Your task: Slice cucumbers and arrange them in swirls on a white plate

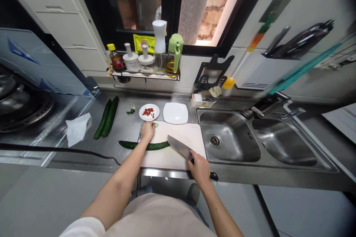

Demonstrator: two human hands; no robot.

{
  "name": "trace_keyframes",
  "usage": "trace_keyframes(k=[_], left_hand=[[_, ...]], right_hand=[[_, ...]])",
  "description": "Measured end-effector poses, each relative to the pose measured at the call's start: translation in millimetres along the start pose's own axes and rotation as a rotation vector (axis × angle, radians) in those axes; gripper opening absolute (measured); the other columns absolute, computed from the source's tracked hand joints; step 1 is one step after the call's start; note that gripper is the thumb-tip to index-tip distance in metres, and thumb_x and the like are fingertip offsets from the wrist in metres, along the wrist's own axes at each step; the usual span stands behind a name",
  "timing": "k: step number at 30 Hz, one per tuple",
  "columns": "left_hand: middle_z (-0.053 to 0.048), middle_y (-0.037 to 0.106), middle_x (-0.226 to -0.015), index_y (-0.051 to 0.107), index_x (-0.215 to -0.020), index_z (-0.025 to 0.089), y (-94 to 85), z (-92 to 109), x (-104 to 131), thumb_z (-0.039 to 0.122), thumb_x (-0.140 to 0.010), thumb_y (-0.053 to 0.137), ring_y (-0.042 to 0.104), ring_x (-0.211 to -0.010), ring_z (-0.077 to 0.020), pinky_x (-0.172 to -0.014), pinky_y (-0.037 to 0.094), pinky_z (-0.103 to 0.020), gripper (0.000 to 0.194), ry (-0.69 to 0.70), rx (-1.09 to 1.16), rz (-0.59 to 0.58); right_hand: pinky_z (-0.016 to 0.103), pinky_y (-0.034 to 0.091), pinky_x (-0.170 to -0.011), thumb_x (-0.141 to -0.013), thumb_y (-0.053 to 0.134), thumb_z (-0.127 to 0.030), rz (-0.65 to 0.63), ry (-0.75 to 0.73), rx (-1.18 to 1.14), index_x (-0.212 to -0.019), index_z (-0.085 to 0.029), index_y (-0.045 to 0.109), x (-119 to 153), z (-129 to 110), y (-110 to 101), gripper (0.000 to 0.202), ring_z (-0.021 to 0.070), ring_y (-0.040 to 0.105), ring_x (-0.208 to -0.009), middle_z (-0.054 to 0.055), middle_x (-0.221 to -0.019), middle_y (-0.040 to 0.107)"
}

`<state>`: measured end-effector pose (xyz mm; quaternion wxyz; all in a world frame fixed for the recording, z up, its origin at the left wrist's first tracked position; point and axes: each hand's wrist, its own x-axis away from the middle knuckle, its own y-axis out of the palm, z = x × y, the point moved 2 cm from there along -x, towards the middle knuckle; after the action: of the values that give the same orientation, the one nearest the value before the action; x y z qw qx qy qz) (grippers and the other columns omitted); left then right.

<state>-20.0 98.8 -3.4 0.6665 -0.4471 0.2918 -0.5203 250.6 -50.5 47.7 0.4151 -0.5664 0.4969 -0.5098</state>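
Right hand [200,168]: nearest the cam, at near edge of counter, fist closed round handle of cleaver [182,148]; blade angles up-left, tip close to right end of the cucumber
Left hand [147,130]: farther in, fingers curled down onto cucumber [144,145] at left edge of board, pinning it; grip is a press from above, not a full wrap
Cucumber: long, dark green, lies left-right across near-left part of cutting board [175,144]; left end hangs off board onto steel counter [125,126]
Board: pale, rectangular, just left of sink [228,140]; one small cucumber slice [156,124] at its far edge by the left hand
Far of board: round plate w/ red chopped bits [149,112], square white plate [175,113] beside it on the right, bare
Left of board: two more whole cucumbers [107,117] side by side, well apart from board; green trimmings [131,109] near round plate; crumpled white tissue [77,128] further left
Back wall: shelf w/ bottles and jars [146,59] under window
Step, as I judge it: set-up for cutting; blade not yet on cucumber, cucumber looks whole
Next move needs, imo: bring edge square over right end, keep left fingertips tucked clear of blade, hold cucumber from rolling since it's round & partly off the board
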Motion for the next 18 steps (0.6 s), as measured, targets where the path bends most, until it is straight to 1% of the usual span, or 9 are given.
trace_keyframes(k=[9, 15, 18], left_hand=[[-0.009, 0.068, -0.11, 0.071, -0.098, 0.025, 0.3, -0.9, -5.4, 0.028, -0.087, 0.054, 0.059, -0.103, -0.0253, -0.08, 0.042, -0.033, 0.021, -0.017, -0.018, -0.021], [-0.009, 0.07, -0.106, 0.072, -0.095, 0.025, 0.2, -0.4, -8.0, 0.029, -0.087, 0.052, 0.06, -0.101, -0.0257, -0.079, 0.042, -0.033, 0.022, -0.049, -0.006, -0.032], [-0.008, 0.071, -0.104, 0.072, -0.096, 0.027, 0.3, -2.2, -7.6, 0.032, -0.087, 0.052, 0.062, -0.098, -0.0259, -0.076, 0.042, -0.033, 0.022, -0.077, 0.019, -0.026]], right_hand=[[0.028, 0.038, -0.084, -0.084, 0.057, -0.023, -0.005, 0.004, -0.006, -0.125, -0.02, 0.057, 0.2, 2.4, 2.2, 0.04, 0.0194, 0.061, -0.097, 0.006, -0.104, 0.069], [0.027, 0.038, -0.083, -0.085, 0.056, -0.023, -0.009, 0.007, -0.008, -0.124, -0.021, 0.058, -0.6, 2.4, 1.3, 0.04, 0.0192, 0.062, -0.096, 0.006, -0.104, 0.069], [0.027, 0.038, -0.082, -0.084, 0.056, -0.023, -0.012, 0.011, -0.014, -0.124, -0.021, 0.058, -1.9, 2.5, 0.6, 0.04, 0.0194, 0.062, -0.096, 0.005, -0.103, 0.07]])
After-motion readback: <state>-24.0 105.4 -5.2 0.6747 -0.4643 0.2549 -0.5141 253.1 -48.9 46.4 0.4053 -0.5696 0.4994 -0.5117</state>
